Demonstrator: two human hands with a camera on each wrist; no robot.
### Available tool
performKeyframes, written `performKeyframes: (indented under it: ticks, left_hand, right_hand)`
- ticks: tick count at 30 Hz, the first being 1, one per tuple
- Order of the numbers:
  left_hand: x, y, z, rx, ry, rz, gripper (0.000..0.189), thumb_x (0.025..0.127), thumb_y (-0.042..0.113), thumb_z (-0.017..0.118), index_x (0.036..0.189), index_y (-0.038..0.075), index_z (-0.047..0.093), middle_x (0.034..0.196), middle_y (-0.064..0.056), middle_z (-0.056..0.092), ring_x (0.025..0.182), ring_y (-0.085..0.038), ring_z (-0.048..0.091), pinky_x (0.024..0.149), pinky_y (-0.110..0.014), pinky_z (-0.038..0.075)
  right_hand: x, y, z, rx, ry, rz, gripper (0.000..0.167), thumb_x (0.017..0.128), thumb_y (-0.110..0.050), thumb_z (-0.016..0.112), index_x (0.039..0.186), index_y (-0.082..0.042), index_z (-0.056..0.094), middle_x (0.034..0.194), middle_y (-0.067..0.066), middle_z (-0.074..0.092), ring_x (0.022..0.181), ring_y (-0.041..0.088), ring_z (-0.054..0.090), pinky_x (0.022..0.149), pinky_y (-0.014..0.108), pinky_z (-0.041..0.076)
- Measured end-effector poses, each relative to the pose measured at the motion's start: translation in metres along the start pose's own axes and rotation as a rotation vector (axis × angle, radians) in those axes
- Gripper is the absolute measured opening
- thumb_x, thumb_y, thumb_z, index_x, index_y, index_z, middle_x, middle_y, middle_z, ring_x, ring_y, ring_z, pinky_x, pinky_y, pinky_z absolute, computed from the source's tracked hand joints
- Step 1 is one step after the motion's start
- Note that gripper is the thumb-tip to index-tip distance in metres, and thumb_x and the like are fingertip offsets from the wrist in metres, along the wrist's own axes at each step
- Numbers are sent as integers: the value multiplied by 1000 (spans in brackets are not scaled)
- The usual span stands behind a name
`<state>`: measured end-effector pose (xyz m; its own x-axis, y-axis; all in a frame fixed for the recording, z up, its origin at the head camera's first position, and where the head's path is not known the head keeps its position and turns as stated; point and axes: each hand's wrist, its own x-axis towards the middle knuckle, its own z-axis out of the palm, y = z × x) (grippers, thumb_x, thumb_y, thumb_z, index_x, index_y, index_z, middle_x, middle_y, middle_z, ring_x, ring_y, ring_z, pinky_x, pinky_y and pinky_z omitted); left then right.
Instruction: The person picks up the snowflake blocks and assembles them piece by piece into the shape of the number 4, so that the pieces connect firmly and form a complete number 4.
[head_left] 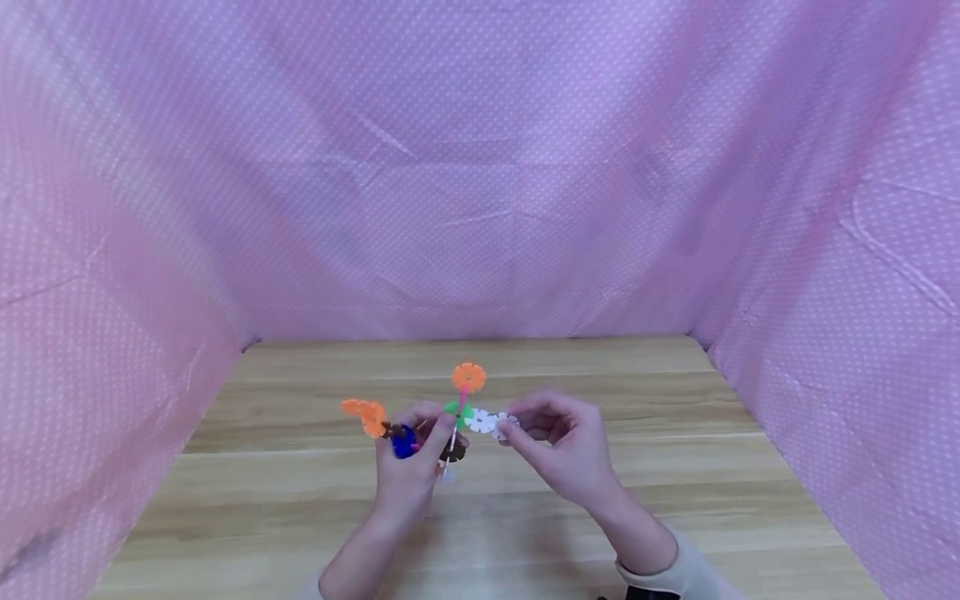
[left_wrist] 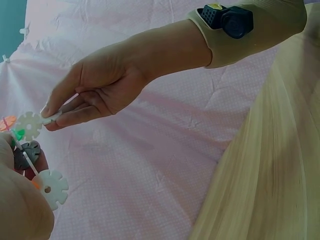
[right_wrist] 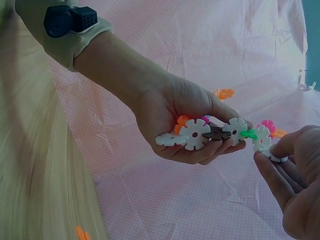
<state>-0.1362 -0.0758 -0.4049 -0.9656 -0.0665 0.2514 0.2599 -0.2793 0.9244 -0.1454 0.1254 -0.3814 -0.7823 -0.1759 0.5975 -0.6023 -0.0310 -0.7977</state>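
Note:
Above the table, my left hand (head_left: 405, 471) grips a joined assembly of notched plastic snowflake discs, its thumb near a green disc (head_left: 456, 410). Blue (head_left: 403, 442), dark brown (head_left: 453, 452) and orange discs (head_left: 372, 419) branch out around that hand. A pink disc (right_wrist: 268, 126) sits beside the green one, and another orange disc (head_left: 468, 377) tops the far end. My right hand (head_left: 573, 450) pinches a white disc (head_left: 506, 427) between thumb and fingers. That disc meets a second white disc (head_left: 480, 421) next to the green one. White discs (right_wrist: 195, 135) also hang on the left hand's side.
Beneath the hands lies a wood-grain table (head_left: 300, 517). Pink dotted cloth (head_left: 480, 250) surrounds it at the back and both sides. In the right wrist view, an orange piece (right_wrist: 82, 233) shows near the table edge. Each wrist wears a small black camera (left_wrist: 237, 22).

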Motion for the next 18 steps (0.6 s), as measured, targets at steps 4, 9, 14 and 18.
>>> performKeyframes:
  ticks: [4,9,14,18]
  left_hand:
    - [0,-1,0,-26,-10,4,14,100,3,71,90,12,73,87,0,73,70,-14,74,66,-25,65]
    - [0,-1,-1,-32,-30,32,14,100,0,70,90,9,72,88,2,71,71,-12,73,66,-24,65]
    - [0,0,-1,-28,-49,52,11,100,-2,68,91,2,69,90,5,70,72,-11,73,67,-24,66]
    - [0,0,-1,-21,-49,49,11,100,-2,69,90,2,68,90,6,69,72,-12,74,67,-24,66]
  right_hand:
    - [-1,0,0,25,2,2,17,83,19,78,95,10,73,82,29,74,73,7,78,59,32,68]
    - [-2,1,0,59,-4,-21,14,84,20,76,95,13,71,82,30,74,74,6,78,59,34,68]
    - [-3,1,0,77,-12,-19,13,85,20,76,94,13,71,83,28,75,75,7,79,60,33,68]
    - [-4,2,-1,79,-21,-32,13,84,21,75,94,14,71,83,31,74,75,7,79,59,33,68]
